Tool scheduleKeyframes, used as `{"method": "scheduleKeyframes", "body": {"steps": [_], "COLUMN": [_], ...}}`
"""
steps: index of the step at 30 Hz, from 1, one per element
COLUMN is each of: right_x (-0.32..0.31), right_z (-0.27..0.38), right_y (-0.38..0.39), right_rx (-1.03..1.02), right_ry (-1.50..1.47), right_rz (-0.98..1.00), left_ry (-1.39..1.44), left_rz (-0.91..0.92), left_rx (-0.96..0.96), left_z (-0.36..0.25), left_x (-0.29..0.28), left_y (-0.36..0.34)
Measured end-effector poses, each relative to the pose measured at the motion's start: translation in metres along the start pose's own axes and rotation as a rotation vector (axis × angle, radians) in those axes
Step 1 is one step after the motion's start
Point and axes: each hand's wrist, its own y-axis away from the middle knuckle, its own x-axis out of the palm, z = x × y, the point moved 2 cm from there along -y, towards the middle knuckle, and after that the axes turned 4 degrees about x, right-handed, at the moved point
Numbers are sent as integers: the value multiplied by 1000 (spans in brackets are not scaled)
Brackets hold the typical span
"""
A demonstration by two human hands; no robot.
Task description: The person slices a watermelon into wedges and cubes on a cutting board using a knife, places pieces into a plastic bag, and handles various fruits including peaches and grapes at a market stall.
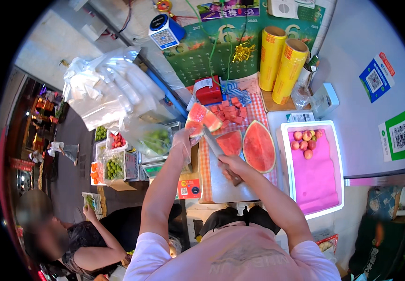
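- Your left hand, in what looks like a clear plastic glove, is at the far left edge of the work surface. Its fingers seem closed on the near end of a watermelon slice, though the exact fingertip position is too small to tell.
- Your right hand is wrapped around the handle of a knife. The blade slants away from you and to the left, its tip beside the slice; whether it touches, you cannot be told from this view.
- The step in hand looks like cutting or trimming that slice. Best to curl your left fingertips back from the blade's line, as wet flesh may slip.
- Resting the slice flat on the cutting board would probably give a steadier cut than holding it up.
- Long, light strokes should suit the soft flesh; pressing hard could crush it.
- Red cubes are heaped on the far side. A wedge and a large cut melon piece lie to the right of the blade, so mind your right wrist and the knife's heel there.
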Motion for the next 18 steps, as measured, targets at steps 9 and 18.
{"method": "scheduleKeyframes", "body": {"steps": [9,18], "right_x": [-21,-44], "right_z": [-13,-37], "right_y": [121,80], "right_rx": [26,141], "right_ry": [96,162], "right_rz": [-118,-97], "left_ry": [373,575], "left_rz": [76,-530], "left_rx": [208,144], "left_z": [123,365], "left_x": [-99,-191], "left_y": [126,377]}}
